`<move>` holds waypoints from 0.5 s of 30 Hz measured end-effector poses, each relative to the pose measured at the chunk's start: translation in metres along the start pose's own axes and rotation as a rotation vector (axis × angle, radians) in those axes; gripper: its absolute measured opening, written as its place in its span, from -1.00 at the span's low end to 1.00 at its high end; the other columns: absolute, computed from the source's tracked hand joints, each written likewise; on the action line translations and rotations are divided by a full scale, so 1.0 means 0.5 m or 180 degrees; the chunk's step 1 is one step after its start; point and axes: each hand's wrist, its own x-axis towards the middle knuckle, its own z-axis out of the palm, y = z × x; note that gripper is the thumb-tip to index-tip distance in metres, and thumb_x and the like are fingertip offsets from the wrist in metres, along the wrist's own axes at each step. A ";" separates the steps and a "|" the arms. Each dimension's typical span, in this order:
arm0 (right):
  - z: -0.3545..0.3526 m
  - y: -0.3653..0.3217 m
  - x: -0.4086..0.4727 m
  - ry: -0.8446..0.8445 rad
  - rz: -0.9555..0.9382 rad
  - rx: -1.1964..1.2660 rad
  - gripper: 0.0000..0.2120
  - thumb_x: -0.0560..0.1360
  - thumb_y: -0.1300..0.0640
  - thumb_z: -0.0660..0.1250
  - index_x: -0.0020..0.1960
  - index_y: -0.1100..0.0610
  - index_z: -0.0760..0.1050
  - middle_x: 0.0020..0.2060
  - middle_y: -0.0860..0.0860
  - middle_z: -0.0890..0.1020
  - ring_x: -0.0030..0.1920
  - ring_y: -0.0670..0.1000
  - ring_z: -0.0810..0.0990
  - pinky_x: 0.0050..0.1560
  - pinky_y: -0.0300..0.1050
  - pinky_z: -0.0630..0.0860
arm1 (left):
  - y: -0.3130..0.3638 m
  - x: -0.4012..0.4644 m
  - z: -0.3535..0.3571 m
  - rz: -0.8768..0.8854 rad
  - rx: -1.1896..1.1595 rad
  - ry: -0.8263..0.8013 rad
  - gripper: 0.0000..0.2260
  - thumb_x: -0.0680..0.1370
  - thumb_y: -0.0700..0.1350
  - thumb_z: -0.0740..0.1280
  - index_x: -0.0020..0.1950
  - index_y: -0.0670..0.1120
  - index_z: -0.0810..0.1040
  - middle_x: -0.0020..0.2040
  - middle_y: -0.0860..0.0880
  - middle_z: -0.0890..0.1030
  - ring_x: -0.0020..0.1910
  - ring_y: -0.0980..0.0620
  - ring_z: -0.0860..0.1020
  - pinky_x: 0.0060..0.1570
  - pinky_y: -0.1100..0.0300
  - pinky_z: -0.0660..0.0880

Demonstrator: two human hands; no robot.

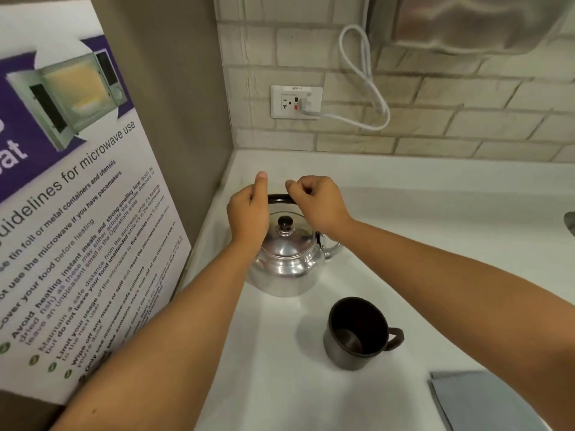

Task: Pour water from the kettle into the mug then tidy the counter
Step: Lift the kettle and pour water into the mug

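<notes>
at the back left corner of the counter (435, 213) i have both hands at the black handle (279, 198) of the kettle (284, 259). left hand (249, 213) is loosely curled beside the handle, thumb raised; whether it grips i cannot tell. right hand (317, 203) has its fingers curled together at the handle's right end; contact looks likely but a firm clamp is not confirmed.

procedure: raise the handle upright, close one hand fully around its centre, lift straight, then swing toward the mug (357, 334) (standing empty, near the kettle, closer to me). keep the lid knob (285, 222) level until the spout is over the rim.

legible text: the poster (77, 228) reads "guidelines for microwave use"; the outlet (296, 102) label is too small to read.
</notes>
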 end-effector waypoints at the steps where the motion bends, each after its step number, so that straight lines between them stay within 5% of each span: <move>1: -0.006 -0.003 -0.006 -0.0025 -0.0024 0.0005 -0.58 0.54 0.07 0.29 -0.43 0.23 0.36 -0.56 0.00 0.32 -0.51 -0.09 0.31 -0.40 -0.26 0.32 | 0.006 -0.002 -0.001 -0.0040 -0.0092 0.0016 -0.49 0.55 0.07 0.25 -0.55 -0.03 0.19 -0.55 0.09 0.22 -0.47 0.09 0.23 -0.41 0.17 0.23; 8: -0.115 -0.032 -0.105 0.0184 -0.0371 -0.0073 -0.76 0.58 0.03 0.25 -0.03 0.13 0.64 -0.14 0.01 0.69 -0.14 -0.09 0.61 -0.10 -0.30 0.49 | 0.066 -0.029 -0.024 -0.0149 -0.0510 0.0435 -0.53 0.42 -0.14 0.25 -0.64 0.02 0.14 -0.61 0.11 0.09 -0.51 0.11 0.09 -0.49 0.20 0.11; 15: -0.193 0.078 -0.328 0.0490 0.0454 -0.0352 -0.61 0.58 -0.06 0.20 -0.29 0.19 0.44 -0.35 0.12 0.60 -0.31 -0.03 0.54 -0.31 -0.35 0.37 | 0.137 -0.072 -0.066 0.0047 -0.0472 0.0669 -0.54 0.37 -0.14 0.30 -0.68 -0.02 0.18 -0.66 0.13 0.08 -0.59 0.13 0.06 -0.58 0.29 0.04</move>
